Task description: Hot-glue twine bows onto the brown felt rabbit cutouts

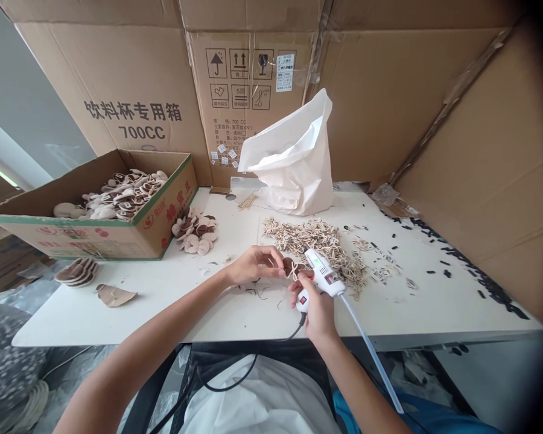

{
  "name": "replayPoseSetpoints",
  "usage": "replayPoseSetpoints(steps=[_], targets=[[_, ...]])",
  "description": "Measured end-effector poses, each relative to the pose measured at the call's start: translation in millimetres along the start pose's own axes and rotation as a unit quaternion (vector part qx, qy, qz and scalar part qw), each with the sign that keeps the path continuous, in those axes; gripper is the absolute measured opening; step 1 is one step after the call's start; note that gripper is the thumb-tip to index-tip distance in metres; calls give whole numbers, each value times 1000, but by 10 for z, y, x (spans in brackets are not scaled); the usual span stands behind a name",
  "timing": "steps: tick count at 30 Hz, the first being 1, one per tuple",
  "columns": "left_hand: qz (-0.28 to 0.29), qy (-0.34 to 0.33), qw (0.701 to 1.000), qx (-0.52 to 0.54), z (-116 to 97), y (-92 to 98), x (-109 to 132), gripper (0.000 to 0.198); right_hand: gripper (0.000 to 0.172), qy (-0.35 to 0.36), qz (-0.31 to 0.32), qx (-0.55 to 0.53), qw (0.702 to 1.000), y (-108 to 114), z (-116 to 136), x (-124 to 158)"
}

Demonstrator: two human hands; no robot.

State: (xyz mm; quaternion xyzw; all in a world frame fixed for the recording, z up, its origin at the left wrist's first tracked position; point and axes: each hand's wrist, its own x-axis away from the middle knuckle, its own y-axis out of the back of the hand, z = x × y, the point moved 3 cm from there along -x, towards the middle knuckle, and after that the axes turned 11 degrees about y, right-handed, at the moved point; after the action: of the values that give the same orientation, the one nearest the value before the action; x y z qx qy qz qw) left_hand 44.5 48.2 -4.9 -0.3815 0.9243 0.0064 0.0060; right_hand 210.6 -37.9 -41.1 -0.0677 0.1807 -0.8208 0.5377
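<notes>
My left hand [256, 264] pinches a small brown round piece with a pale twine bow [292, 267] on it, just above the white table [163, 301]. My right hand [315, 304] grips a white hot glue gun [323, 278] with a red switch, its nozzle end beside the bow piece. A long clear glue stick [371, 355] pokes out of the gun's back toward me. The gun's black cord [235, 377] drops off the table edge.
A heap of pale twine bows [319, 244] lies behind my hands. Brown and cream round pieces [195, 232] sit left of it, more fill an open cardboard box [113, 232]. A white bag [294, 163] stands at the back. Cardboard walls [493, 175] enclose the table; black scraps [452, 259] litter the right.
</notes>
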Motion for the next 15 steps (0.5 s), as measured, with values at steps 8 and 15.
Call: replayPoseSetpoints(steps=[8, 15], targets=[[-5, -23, 999, -28, -20, -2, 3, 26, 33, -3, 4, 3, 1000, 6, -12, 1], [-26, -37, 997, -62, -14, 0, -3, 30, 31, -9, 5, 0, 1000, 7, -15, 5]])
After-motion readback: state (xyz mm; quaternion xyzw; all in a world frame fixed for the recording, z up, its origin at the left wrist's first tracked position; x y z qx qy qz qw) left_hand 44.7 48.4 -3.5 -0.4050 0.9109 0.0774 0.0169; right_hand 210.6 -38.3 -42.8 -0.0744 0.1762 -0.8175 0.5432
